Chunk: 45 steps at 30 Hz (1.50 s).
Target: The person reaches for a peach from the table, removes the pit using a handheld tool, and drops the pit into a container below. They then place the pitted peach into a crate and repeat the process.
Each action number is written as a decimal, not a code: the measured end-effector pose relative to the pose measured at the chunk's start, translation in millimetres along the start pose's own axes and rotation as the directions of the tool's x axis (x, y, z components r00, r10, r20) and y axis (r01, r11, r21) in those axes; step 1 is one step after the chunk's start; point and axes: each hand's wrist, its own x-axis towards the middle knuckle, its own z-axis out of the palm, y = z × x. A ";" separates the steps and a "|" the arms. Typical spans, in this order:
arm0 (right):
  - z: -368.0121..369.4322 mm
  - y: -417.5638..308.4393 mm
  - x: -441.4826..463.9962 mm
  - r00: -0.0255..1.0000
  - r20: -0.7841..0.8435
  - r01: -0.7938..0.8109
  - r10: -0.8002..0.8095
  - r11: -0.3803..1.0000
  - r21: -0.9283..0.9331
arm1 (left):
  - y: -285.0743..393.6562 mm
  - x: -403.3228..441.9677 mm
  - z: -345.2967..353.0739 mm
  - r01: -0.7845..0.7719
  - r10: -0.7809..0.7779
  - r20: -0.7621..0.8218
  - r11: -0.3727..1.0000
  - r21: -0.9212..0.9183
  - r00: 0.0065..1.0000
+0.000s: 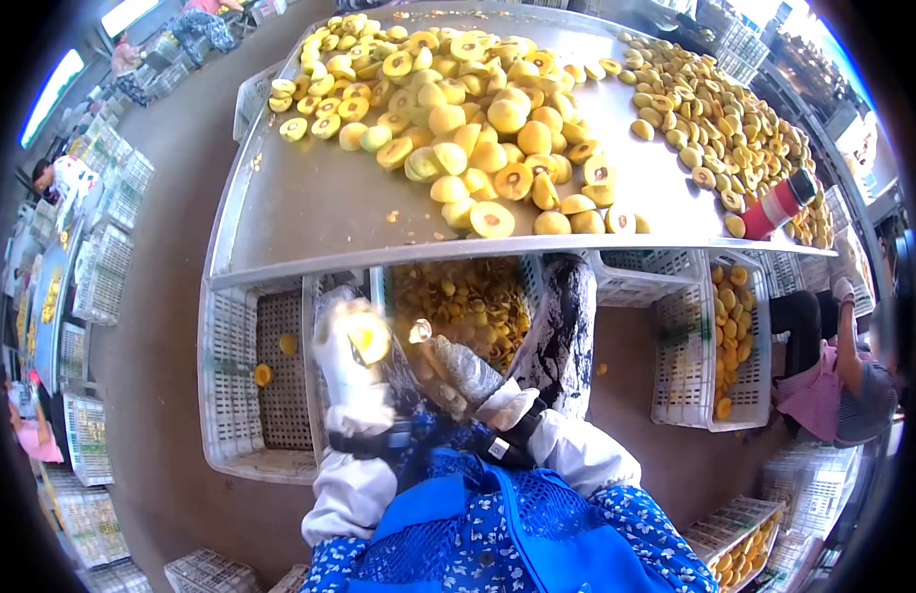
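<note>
My left hand [347, 368], in a white glove and smeared by motion, is closed on a yellow fruit half [369, 337] at the left of my lap. My right hand [466, 372], gloved too, is closed beside it; a small pale object [419, 331] shows at its fingertips, too small to name. Beyond both hands, under the table edge, a crate [528, 282] holds many fruit pieces. Above it, the metal table [310, 203] bears a large heap of yellow fruit [507, 114], several of them cut halves.
A red bottle [774, 208] lies among fruit pieces at the table's right. White crates stand left [229, 385] and right [683, 381], both with fruit inside. A person in pink [819, 390] sits at the right. Other people and stacked crates line the left.
</note>
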 end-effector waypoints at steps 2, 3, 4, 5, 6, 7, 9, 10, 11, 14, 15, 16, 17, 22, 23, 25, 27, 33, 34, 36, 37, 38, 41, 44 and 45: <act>-36.3 26.1 18.3 0.945 -0.282 -0.134 0.167 0.982 0.136 | 30.1 7.1 -22.9 -0.202 0.392 -0.046 0.569 0.797 0.919; -53.0 37.5 19.7 0.914 -0.348 -0.153 0.210 0.971 0.184 | 42.6 20.2 -46.0 -0.402 0.603 0.387 -0.117 0.908 0.698; -58.9 41.8 18.0 0.907 -0.367 -0.170 0.205 0.977 0.126 | 65.4 31.2 -55.0 -0.296 0.399 0.558 -0.552 0.780 0.728; -64.6 46.4 16.0 0.900 -0.386 -0.189 0.201 0.980 0.067 | 73.9 34.9 -48.0 -0.247 0.410 0.658 -0.698 0.673 0.632; -70.2 50.9 14.0 0.893 -0.405 -0.210 0.196 0.978 0.010 | 79.3 41.1 -29.6 -0.303 0.421 0.683 -0.670 0.678 0.597; -69.6 48.2 15.1 0.877 -0.407 -0.266 0.255 0.963 0.029 | 81.8 53.5 -6.2 -0.358 0.434 0.706 -0.641 0.679 0.560; -65.6 40.2 16.9 0.830 -0.435 -0.357 0.349 0.932 0.065 | 69.7 82.1 54.5 -0.593 0.354 0.757 -0.474 0.651 0.549; -76.7 47.2 20.2 0.820 -0.416 -0.420 0.392 0.907 0.026 | 62.7 92.1 87.2 -0.671 0.169 0.817 -0.492 0.555 0.551; -72.9 41.2 17.8 0.863 -0.402 -0.359 0.306 0.931 -0.062 | 54.3 98.4 121.7 -0.748 -0.026 0.848 -0.486 0.452 0.529; -82.4 54.1 23.3 0.930 -0.344 -0.193 0.127 0.967 -0.164 | 14.6 111.4 197.7 -0.707 -0.526 0.473 -0.497 0.503 0.707; -83.9 51.3 23.2 0.925 -0.350 -0.211 0.150 0.967 -0.142 | -11.1 130.8 193.9 -0.751 -0.576 0.488 -0.430 0.502 0.656; -83.4 47.2 20.5 0.918 -0.357 -0.229 0.173 0.966 -0.119 | -30.8 147.0 188.8 -0.764 -0.571 0.510 -0.427 0.484 0.643; -83.1 44.3 17.9 0.911 -0.364 -0.247 0.196 0.964 -0.097 | -37.8 152.8 188.5 -0.751 -0.570 0.496 -0.416 0.514 0.655; -73.2 25.6 11.8 0.933 -0.339 -0.177 0.122 0.975 -0.135 | -33.4 150.7 175.0 -0.660 -0.572 0.461 -0.198 0.725 0.678; -68.2 14.6 5.6 0.928 -0.330 -0.209 0.171 0.974 -0.082 | -25.9 145.8 175.5 -0.578 -0.584 0.401 -0.149 0.802 0.706; -67.9 19.7 4.8 0.941 -0.312 -0.151 0.128 0.987 -0.049 | -15.0 139.6 162.0 -0.515 -0.516 0.421 -0.044 0.856 0.746; -95.2 65.6 24.2 0.957 -0.287 0.025 -0.048 0.996 -0.083 | 9.7 109.3 168.6 -0.220 -0.492 0.270 0.159 0.962 0.827; -65.7 7.2 10.9 0.729 -0.048 0.291 -0.683 0.372 -0.881 | 14.9 82.8 87.4 0.302 -0.294 0.520 0.951 0.073 0.802; -45.2 -16.6 3.6 0.603 0.135 0.306 -0.786 0.071 -0.950 | 12.9 74.5 78.0 0.319 -0.297 0.514 0.947 0.048 0.805; -23.9 -31.5 7.5 0.555 0.320 0.314 -0.768 -0.162 -0.935 | 6.7 58.1 62.0 0.358 -0.308 0.505 0.934 -0.002 0.806; -2.8 -40.6 6.5 0.660 0.017 0.282 -0.751 0.227 -0.932 | 3.4 47.9 59.2 0.332 -0.293 0.446 0.943 -0.010 0.845; 1.0 -40.0 11.2 0.668 0.044 0.231 -0.742 0.150 -0.961 | 1.7 36.4 60.2 0.306 -0.277 0.388 0.952 -0.012 0.879; 5.8 -33.6 24.0 0.693 0.037 0.168 -0.720 0.112 -0.979 | 1.7 15.1 58.0 0.305 -0.276 0.332 0.952 -0.036 0.902; 12.2 -29.0 29.2 0.725 -0.011 0.096 -0.689 0.117 -0.988 | -4.7 5.3 51.4 0.284 -0.250 0.331 0.957 -0.058 0.910; 16.6 -29.5 27.7 0.739 -0.012 0.076 -0.674 0.101 -0.992 | -6.4 3.2 49.1 0.303 -0.265 0.306 0.949 -0.083 0.914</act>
